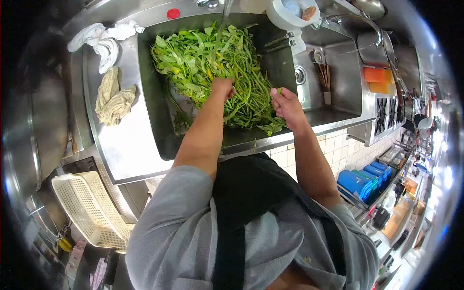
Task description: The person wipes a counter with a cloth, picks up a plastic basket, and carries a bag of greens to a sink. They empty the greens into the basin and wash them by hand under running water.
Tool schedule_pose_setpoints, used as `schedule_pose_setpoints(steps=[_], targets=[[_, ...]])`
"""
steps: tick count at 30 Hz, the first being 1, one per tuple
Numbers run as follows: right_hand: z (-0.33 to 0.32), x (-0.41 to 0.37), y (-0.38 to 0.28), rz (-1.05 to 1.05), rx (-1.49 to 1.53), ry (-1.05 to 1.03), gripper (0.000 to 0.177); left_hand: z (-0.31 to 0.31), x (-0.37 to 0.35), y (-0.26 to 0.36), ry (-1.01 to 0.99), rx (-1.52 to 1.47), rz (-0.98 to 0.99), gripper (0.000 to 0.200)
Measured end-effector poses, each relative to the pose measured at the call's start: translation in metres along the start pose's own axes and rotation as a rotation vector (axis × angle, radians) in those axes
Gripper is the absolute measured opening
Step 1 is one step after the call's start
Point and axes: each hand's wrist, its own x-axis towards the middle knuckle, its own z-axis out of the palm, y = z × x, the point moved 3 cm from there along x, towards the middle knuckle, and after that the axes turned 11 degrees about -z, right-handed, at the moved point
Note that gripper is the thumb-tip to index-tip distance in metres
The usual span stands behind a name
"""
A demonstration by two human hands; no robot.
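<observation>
A large heap of leafy green vegetables point(193, 55) with long stems fills much of the left sink basin point(162, 137). Water runs onto it from a tap at the top. My left hand point(224, 88) reaches into the middle of the heap, its fingers curled at the stems; what they hold is too small to make out. At the right edge of the heap, my right hand point(286, 104) is closed around a green stem, with a bit of green showing at the fingertips and leaves hanging below it.
Cloths point(115, 99) lie on the left ledge. A white bowl point(285, 17) stands behind the divider. The right basin point(343, 63) holds long thin utensils. A cream plastic basket point(92, 205) is at the lower left, and blue containers point(355, 182) are low on the right.
</observation>
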Motion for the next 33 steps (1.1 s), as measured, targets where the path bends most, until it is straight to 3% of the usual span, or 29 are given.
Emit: schedule_pose_setpoints(steps=[6, 9, 12, 14, 17, 18, 21, 25, 27, 33], targets=[[-0.009, -0.003, -0.006, -0.008, 0.019, -0.015, 0.029, 0.006, -0.007, 0.024, 0.036, 0.013, 0.167, 0.043], [-0.01, 0.004, -0.004, -0.011, 0.021, -0.018, 0.027, 0.003, -0.048, 0.051, 0.166, 0.066, 0.414, 0.032], [-0.008, 0.016, -0.011, -0.039, 0.048, -0.047, 0.024, -0.012, -0.107, 0.073, 0.158, 0.174, 0.52, 0.024], [-0.003, 0.025, -0.02, -0.068, 0.068, -0.077, 0.022, -0.028, -0.118, 0.076, 0.108, 0.091, 0.612, 0.02], [0.006, 0.041, -0.044, -0.27, -0.289, -0.047, 0.026, -0.059, -0.152, 0.061, 0.134, 0.133, 0.696, 0.02], [0.01, 0.048, -0.051, -0.277, -0.28, -0.053, 0.026, -0.07, -0.158, 0.055, 0.08, 0.078, 0.711, 0.022], [0.03, 0.064, -0.083, -0.594, -0.451, -0.096, 0.024, -0.095, -0.173, 0.045, -0.01, -0.009, 0.71, 0.024], [0.063, 0.088, -0.116, -0.785, -0.593, -0.144, 0.025, -0.118, -0.184, 0.039, -0.143, -0.046, 0.685, 0.025], [0.08, 0.086, -0.136, -1.178, -0.758, -0.079, 0.022, -0.123, -0.188, 0.038, -0.215, -0.037, 0.675, 0.026], [0.109, 0.08, -0.151, -1.302, -1.055, -0.108, 0.019, -0.131, -0.195, 0.036, -0.349, -0.045, 0.633, 0.025]])
